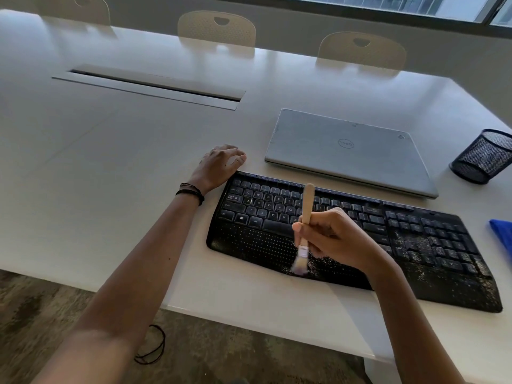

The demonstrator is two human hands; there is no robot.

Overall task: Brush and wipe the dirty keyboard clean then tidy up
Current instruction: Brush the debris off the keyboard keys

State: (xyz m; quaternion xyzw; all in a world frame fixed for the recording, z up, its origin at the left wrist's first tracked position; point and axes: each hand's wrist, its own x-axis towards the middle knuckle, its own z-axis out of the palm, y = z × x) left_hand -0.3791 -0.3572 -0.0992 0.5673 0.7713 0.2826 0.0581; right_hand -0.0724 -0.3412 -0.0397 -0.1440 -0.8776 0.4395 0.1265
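A black keyboard [415, 234] lies on the white table [110, 167], its right half and palm rest speckled with pale crumbs. My right hand [335, 236] grips a small wooden-handled brush [307, 206], whose blurred bristles touch the palm rest near its front edge. My left hand [219, 164] rests on the table at the keyboard's far left corner, fingers loosely curled and holding nothing. A blue cloth [502, 236] shows at the right edge of the view.
A closed grey laptop [349, 151] lies just behind the keyboard. A black mesh pen cup [484, 156] stands at the right. A cable slot [149, 85] is set into the table's middle. Chairs [216, 29] line the far side. A black cord lies on the floor [152, 345].
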